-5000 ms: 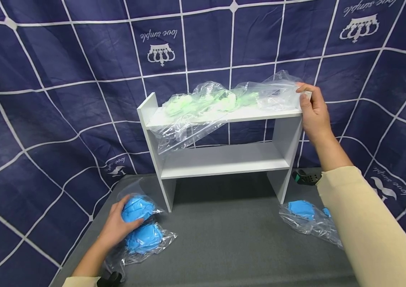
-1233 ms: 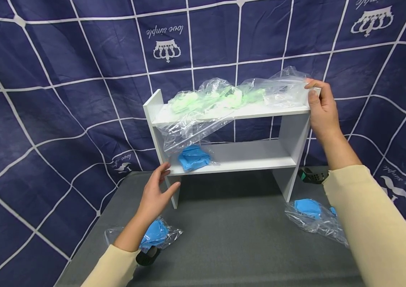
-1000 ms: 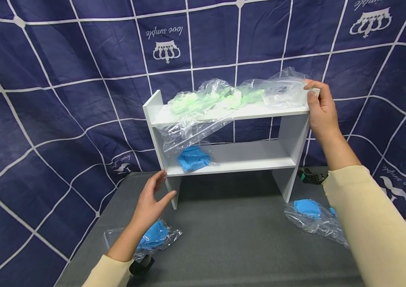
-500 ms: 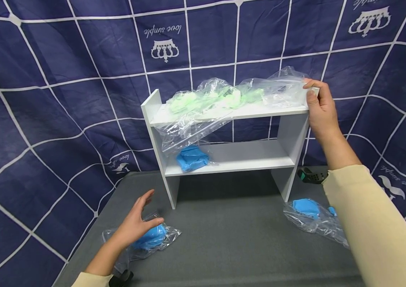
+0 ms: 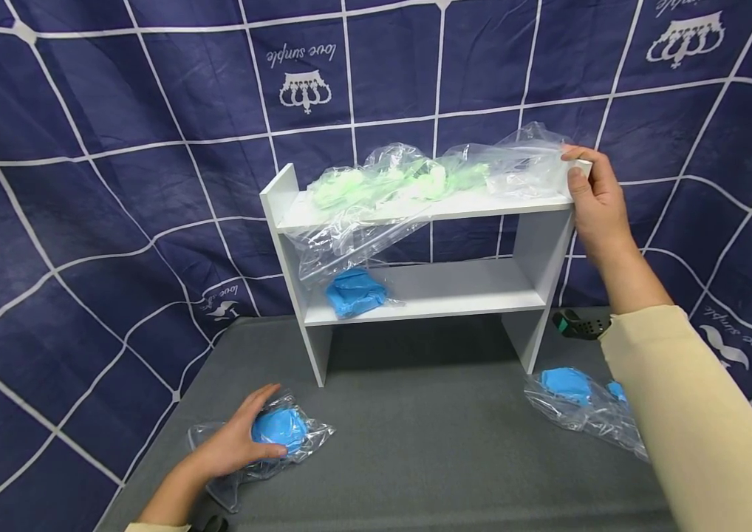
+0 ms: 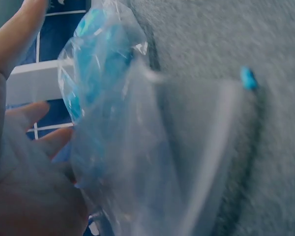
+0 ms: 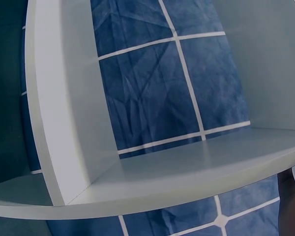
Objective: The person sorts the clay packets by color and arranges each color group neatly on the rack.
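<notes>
Spanning a blue bundle (image 5: 284, 428) in a clear bag, the left hand (image 5: 233, 443) sits at the near left of the grey table (image 5: 429, 436) in the head view. Its thumb and fingers are wide apart, with the bundle between them; whether they press on the plastic I can't tell from here. Over on the other side, the right hand (image 5: 598, 210) grips the top right end of a white shelf unit (image 5: 469, 292), thumb in front and fingers over the back. Pale green bundles (image 5: 343, 188) in clear plastic lie along the top board, and one loose flap hangs over the left front edge. Beneath that flap, on the left end of the lower board, rests a second blue bundle (image 5: 354, 294). More blue bundles (image 5: 565, 384) in clear plastic lie on the table near the right sleeve (image 5: 682, 391). Behind it all hangs a navy cloth (image 5: 389, 96) with white lines.

From the left wrist, the palm and spread fingers show beside the blurred bag, its blue contents towards the top. A small blue piece (image 6: 248, 78) shows against the grey.

From the right wrist, it's mostly white boards against the cloth; a dark shape sits at the lower right edge, and I can't make out the fingers there.
</notes>
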`<state>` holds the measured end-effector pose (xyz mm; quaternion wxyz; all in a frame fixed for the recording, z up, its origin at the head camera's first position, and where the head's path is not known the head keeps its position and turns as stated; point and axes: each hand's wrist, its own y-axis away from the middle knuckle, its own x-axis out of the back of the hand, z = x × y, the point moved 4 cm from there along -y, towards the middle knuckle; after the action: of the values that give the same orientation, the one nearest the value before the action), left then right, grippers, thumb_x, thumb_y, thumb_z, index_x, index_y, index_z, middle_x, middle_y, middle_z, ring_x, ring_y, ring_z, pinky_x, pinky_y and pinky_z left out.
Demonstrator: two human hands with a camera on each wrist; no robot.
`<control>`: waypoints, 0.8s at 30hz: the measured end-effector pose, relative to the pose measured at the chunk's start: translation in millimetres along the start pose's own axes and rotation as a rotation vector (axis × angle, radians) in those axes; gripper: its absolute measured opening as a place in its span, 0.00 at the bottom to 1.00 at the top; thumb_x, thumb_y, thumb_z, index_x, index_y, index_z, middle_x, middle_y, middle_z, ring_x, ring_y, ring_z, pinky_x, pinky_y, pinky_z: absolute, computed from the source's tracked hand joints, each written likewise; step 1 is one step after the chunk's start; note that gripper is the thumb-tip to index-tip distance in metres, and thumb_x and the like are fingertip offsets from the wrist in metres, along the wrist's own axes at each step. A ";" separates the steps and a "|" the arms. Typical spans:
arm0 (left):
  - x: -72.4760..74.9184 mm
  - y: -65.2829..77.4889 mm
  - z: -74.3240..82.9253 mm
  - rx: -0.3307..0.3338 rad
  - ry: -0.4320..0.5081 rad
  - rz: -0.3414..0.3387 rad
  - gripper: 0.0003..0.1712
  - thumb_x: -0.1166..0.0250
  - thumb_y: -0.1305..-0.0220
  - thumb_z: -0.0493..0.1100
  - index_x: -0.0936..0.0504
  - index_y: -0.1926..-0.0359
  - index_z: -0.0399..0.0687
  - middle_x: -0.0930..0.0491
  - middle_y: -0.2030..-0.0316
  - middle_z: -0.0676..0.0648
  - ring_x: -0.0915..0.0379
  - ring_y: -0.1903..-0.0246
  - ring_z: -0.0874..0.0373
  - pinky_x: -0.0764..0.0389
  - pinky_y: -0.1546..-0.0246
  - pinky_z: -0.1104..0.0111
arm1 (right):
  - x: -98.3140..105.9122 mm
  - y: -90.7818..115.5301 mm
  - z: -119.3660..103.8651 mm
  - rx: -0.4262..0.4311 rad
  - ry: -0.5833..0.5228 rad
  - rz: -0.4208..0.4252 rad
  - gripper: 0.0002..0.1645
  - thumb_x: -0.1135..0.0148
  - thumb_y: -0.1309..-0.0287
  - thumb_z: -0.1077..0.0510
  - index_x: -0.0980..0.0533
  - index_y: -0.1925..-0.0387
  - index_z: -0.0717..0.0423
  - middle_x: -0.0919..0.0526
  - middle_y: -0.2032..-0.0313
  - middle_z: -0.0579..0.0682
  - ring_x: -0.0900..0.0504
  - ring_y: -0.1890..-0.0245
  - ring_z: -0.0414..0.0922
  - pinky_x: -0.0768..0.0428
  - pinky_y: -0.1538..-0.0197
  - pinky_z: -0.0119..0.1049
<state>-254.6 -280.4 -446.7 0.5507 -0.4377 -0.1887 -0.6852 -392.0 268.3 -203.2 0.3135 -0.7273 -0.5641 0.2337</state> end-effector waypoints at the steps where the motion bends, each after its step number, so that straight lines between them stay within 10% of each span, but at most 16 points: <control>1: -0.9 1.4 -1.0 -0.022 -0.008 -0.007 0.61 0.17 0.59 0.52 0.39 0.28 0.37 0.38 0.31 0.29 0.40 0.32 0.30 0.30 0.37 0.47 | 0.1 0.0 0.1 -0.003 0.003 -0.001 0.14 0.54 0.24 0.58 0.25 0.45 0.44 0.29 0.31 0.46 0.35 0.30 0.37 0.38 0.36 0.20; 7: -5.4 8.2 -11.1 -0.050 -0.002 -0.077 0.68 0.16 0.63 0.56 0.43 0.25 0.39 0.38 0.30 0.31 0.40 0.32 0.32 0.33 0.37 0.69 | -0.9 0.5 -0.2 -0.006 -0.039 -0.007 0.15 0.54 0.24 0.57 0.25 0.45 0.44 0.30 0.31 0.47 0.36 0.30 0.38 0.38 0.36 0.20; 15: -8.8 11.2 -21.2 0.037 -0.002 -0.159 0.68 0.18 0.61 0.58 0.46 0.23 0.48 0.40 0.27 0.35 0.42 0.30 0.35 0.31 0.36 0.60 | -1.9 0.1 1.6 0.014 -0.108 -0.016 0.13 0.54 0.25 0.59 0.25 0.47 0.45 0.30 0.32 0.48 0.38 0.28 0.40 0.41 0.32 0.22; 24: -6.4 13.2 -21.8 -0.023 -0.077 -0.116 0.55 0.19 0.58 0.55 0.33 0.29 0.49 0.27 0.35 0.38 0.30 0.39 0.39 0.25 0.44 0.63 | -2.7 1.1 1.4 0.020 -0.094 -0.026 0.14 0.54 0.25 0.59 0.26 0.46 0.45 0.33 0.29 0.50 0.39 0.28 0.40 0.42 0.33 0.23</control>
<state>-250.9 -297.1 -466.8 0.4976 -0.4583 -0.2269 -0.7006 -392.9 265.8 -205.1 0.2969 -0.7049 -0.5852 0.2693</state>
